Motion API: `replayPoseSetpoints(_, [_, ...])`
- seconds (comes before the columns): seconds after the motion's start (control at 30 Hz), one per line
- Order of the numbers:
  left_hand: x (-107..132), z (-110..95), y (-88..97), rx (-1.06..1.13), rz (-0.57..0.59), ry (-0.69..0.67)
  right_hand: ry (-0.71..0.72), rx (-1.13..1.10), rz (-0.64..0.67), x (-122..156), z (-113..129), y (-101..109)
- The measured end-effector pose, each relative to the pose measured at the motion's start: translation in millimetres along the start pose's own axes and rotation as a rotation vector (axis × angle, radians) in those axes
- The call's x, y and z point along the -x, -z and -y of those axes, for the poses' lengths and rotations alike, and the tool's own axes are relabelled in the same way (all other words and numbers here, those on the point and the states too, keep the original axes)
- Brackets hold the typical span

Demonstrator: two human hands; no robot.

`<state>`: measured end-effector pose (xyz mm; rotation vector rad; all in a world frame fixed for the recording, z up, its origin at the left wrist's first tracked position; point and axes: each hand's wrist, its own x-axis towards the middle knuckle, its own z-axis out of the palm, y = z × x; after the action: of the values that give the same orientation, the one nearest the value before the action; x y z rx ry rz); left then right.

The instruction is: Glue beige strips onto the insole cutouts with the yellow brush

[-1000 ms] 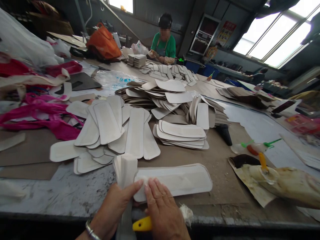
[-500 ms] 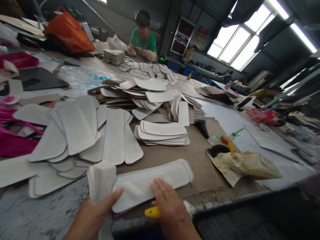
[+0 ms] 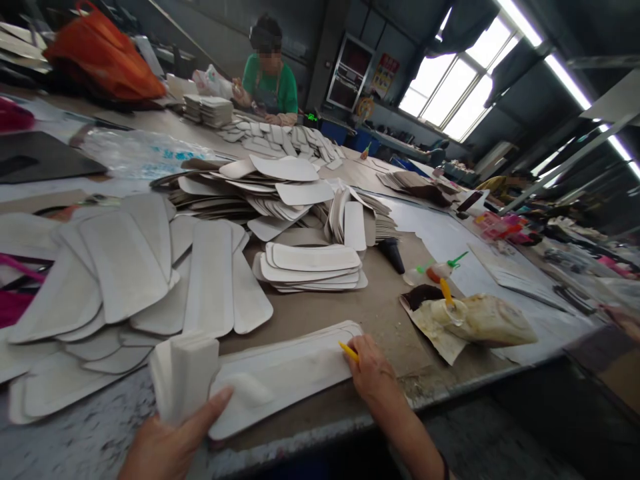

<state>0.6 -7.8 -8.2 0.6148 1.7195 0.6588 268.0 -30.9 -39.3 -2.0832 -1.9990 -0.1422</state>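
Note:
My left hand (image 3: 173, 437) grips a small bundle of pale, strip-shaped panels (image 3: 193, 377) at the table's near edge. Its thumb lies over the near end of a long off-white panel (image 3: 295, 373) with rounded corners, which rests on a few others like it. A raised bump shows at that end. At the panel's far right end is my right hand (image 3: 373, 373), fingers curled round a tool with a yellow handle (image 3: 349, 351). Only the handle's tip sticks out; the rest is hidden in the hand.
Loose panels (image 3: 125, 267) spread at left, with a neat stack (image 3: 313, 267) ahead and bigger piles (image 3: 250, 187) behind. A glue-stained bag (image 3: 490, 323) and a small bottle with a green nozzle (image 3: 443, 270) lie at right. Across the table sits a person in green (image 3: 273, 83).
My right hand has slid from the panel's middle to its right end, its flat fingers now curled. The yellow handle turned with it. My left hand keeps its grip; the view shifted slightly right.

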Motion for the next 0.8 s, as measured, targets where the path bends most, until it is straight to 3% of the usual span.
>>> replayPoseSetpoints(0.23, [2, 1, -2.8, 0.012, -0.018, 0.007, 0.016, -0.037, -0.05, 3, 0, 30])
replayPoseSetpoints(0.43, [-1, 7, -3.8, 0.012, -0.013, -0.025, -0.242, -0.317, -0.044, 3, 13, 44])
replayPoseSetpoints(0.57, [1, 5, -4.0, 0.055, -0.016, 0.004, -0.357, -0.348, -0.094, -1, 13, 43])
replayPoseSetpoints(0.8, [-2, 3, 0.4, 0.07, 0.045, 0.035, -0.287, -0.35, -0.017, -7, 4, 31])
